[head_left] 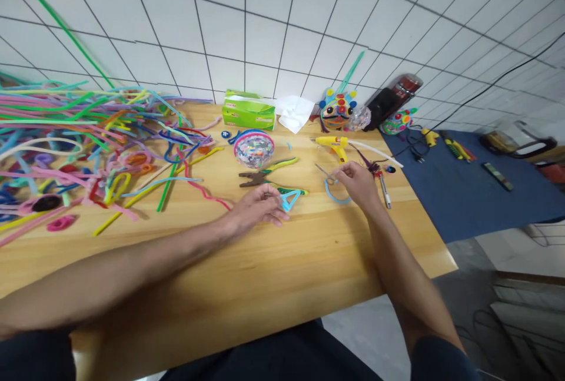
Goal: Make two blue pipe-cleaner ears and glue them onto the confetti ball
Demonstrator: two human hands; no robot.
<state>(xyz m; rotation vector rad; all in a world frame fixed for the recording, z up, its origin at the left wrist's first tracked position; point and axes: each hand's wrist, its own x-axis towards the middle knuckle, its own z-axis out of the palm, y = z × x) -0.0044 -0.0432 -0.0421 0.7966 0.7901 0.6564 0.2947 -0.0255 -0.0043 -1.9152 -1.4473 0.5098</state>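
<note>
My left hand (260,207) is closed in a pinch on a light blue pipe cleaner (291,199) bent into a triangle, held over the table in front of the pliers. My right hand (354,184) has its fingers closed at the handles of small scissors (324,170), whose blades point up and left. Just under that hand lies a curved blue pipe cleaner (338,197). Pliers (260,178) with green and yellow handles rest behind my left hand. Behind them is a clear ball (253,150) filled with colourful bits. A yellow glue gun (333,144) lies beyond my right hand.
A heap of coloured pipe cleaners (88,151) covers the table's left side. At the back are a green tissue box (248,111), a decorated animal-like figure (338,111) and a dark red flask (397,95). A pen (385,191) lies right of my right hand, near the blue surface (468,192).
</note>
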